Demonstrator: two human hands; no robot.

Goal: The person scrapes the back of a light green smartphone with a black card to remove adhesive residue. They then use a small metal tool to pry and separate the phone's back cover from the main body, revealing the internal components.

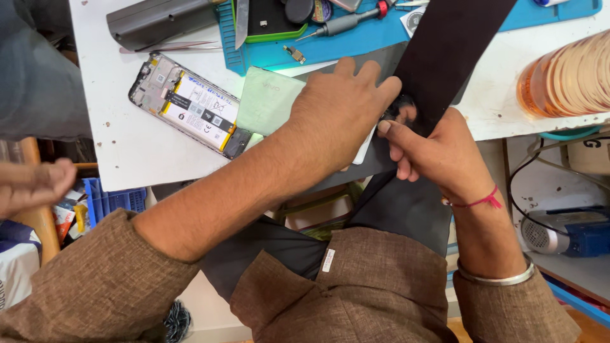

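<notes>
My left hand (337, 108) lies flat, palm down, on a dark sheet (381, 60) at the white table's (114, 121) front edge. My right hand (432, 152) pinches the lower end of a long black strip (454, 44) that runs up and to the right; its fingertips meet my left hand's fingers. A pale green sheet (267, 98) lies just left of my left hand. Further left an opened phone (190, 105) lies with its battery and boards exposed.
A blue work mat (381, 35) at the back holds a screwdriver (343, 24), a blade (241, 22) and small parts. Tweezers (171, 46) and a grey case (159, 19) lie at the back left. Copper-coloured coils (565, 73) sit right. Another person's hand (32, 184) is at far left.
</notes>
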